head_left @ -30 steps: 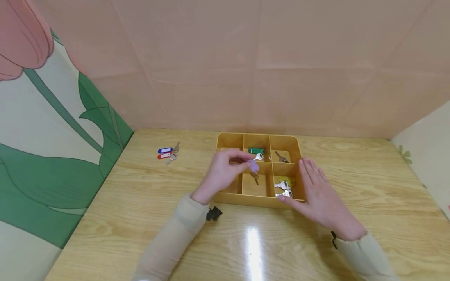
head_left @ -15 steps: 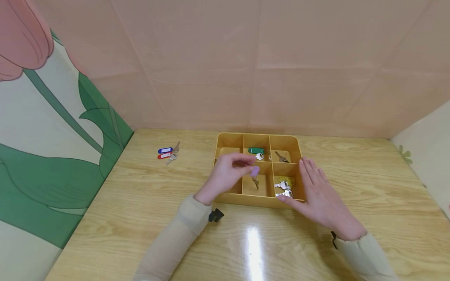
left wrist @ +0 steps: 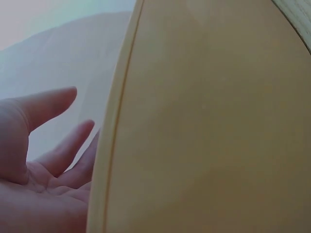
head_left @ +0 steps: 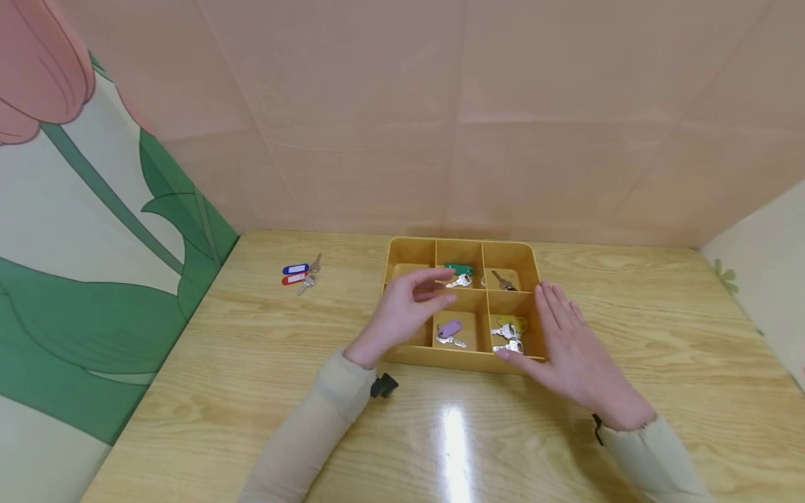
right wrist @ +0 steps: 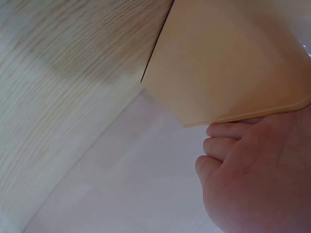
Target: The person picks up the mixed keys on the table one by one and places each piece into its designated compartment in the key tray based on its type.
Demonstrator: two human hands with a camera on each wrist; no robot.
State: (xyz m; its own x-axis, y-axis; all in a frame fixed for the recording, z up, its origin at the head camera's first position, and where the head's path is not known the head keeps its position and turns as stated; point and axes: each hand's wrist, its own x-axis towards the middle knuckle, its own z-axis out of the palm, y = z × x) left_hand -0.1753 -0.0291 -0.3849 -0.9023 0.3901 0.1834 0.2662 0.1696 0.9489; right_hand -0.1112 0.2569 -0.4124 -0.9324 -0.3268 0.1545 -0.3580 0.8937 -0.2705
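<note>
In the head view my left hand [head_left: 405,307] hovers over the yellow compartment tray [head_left: 453,360], thumb and fingers apart, holding nothing. Below its fingertips a key with a purple tag [head_left: 449,328] lies in the front middle compartment. My right hand [head_left: 572,356] rests along the tray's right rim, fingers straight, its thumb over the front rim. Silver keys [head_left: 506,332] with a yellow tag [head_left: 519,324] lie in the front right compartment. A green-tagged key [head_left: 462,280] is in the back middle one, and a dark key [head_left: 503,281] in the back right one. The left hand partly hides the left compartments.
On the wooden table [head_left: 251,363], left of the tray, lie a blue-tagged key [head_left: 295,269] and a red-tagged key [head_left: 295,278]. A pinkish wall covering [head_left: 352,140] rises behind the table's back edge.
The purple-tagged key, earlier pinched by my left hand above the tray, has dropped into the front middle compartment. The left fingers have parted. My right hand has stayed put.
</note>
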